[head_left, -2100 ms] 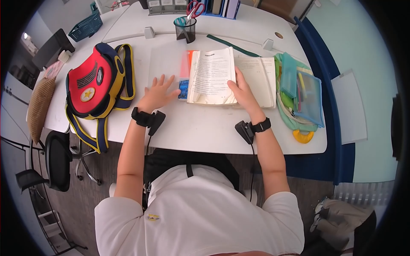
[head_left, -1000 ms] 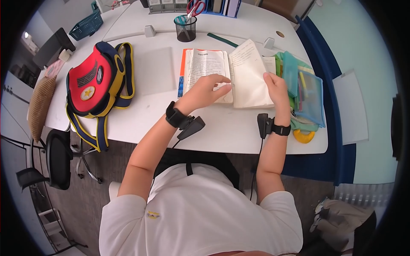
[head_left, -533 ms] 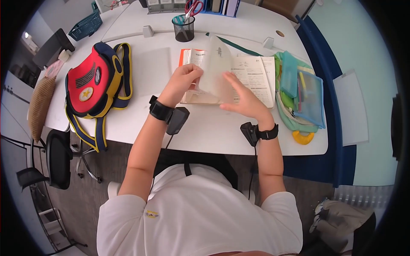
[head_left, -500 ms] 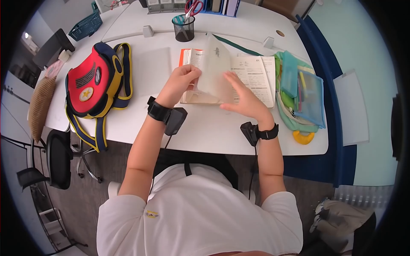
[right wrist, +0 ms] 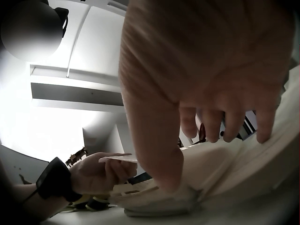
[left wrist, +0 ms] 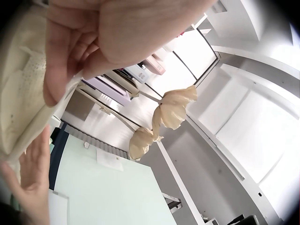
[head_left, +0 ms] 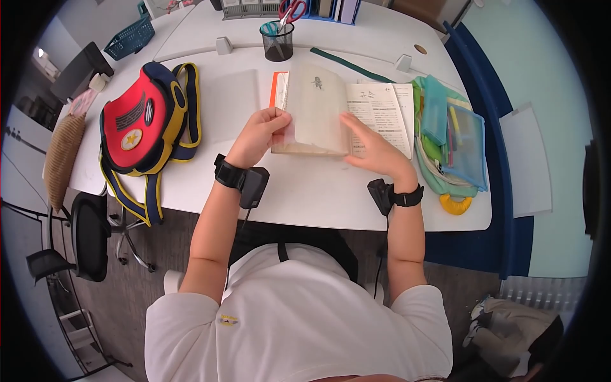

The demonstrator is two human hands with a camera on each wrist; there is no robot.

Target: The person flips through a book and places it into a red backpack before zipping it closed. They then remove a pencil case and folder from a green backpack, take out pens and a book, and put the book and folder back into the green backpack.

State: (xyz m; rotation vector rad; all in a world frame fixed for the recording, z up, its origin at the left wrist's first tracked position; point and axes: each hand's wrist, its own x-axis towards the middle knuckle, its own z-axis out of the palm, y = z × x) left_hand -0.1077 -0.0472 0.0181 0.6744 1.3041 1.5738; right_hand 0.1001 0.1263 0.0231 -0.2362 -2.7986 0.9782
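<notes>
An open book lies on the table, its translucent-looking leaf (head_left: 318,105) turned over the left side and an orange cover edge showing at the left. My left hand (head_left: 258,132) pinches that leaf at its left edge between thumb and curled fingers; the left wrist view shows the pinched paper (left wrist: 37,122) too. At the book's middle, my right hand (head_left: 380,153) has its fingers extended, thumb near the lower edge. Printed pages (head_left: 380,114) lie to the right, partly under the right hand. In the right wrist view the right hand (right wrist: 201,70) hangs over the pages with fingers apart.
A red and blue backpack (head_left: 137,124) lies left of a pale sheet (head_left: 232,105). Behind the book stands a mesh cup (head_left: 278,46) with scissors; a green strip (head_left: 350,65) lies behind too. A green pencil bag (head_left: 455,153) is at the right.
My left hand has shifted slightly left and down with the pinched leaf, which now lies flatter over the left side. My right hand has moved a little right.
</notes>
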